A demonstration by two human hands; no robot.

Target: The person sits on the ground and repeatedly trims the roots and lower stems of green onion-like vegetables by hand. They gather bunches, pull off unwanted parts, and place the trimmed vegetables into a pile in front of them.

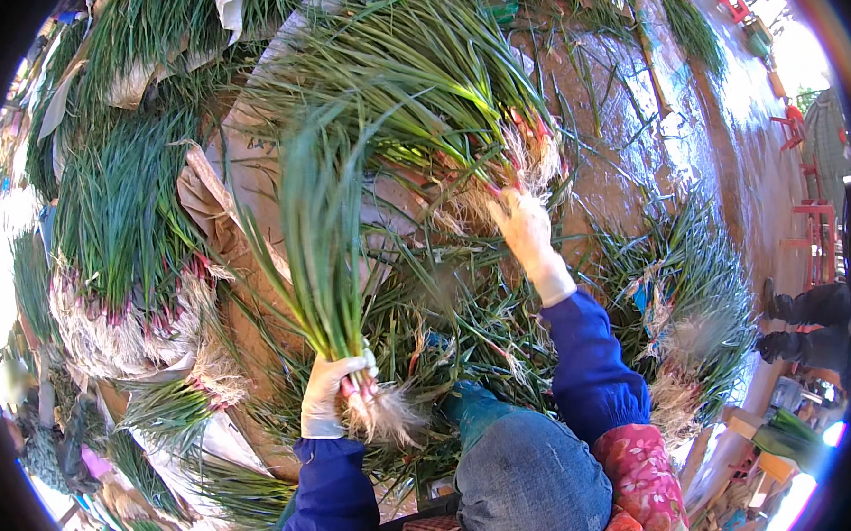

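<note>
My left hand, in a pale glove, grips a bunch of green onions near their reddish bases. Their leaves stand upward and are blurred at the tips, while the whitish roots hang beside my wrist. My right hand, also gloved, is at the root end of a large heap of green onions. Its thumb and fingers close on the base of one stalk at the heap's lower edge. Loose onion leaves and stalks cover the ground between my arms.
Stacked green onions with roots outward stand at left, by a folded brown sack. More trimmings lie at right on the wet floor. A person's dark-clad legs and red stools are at the far right.
</note>
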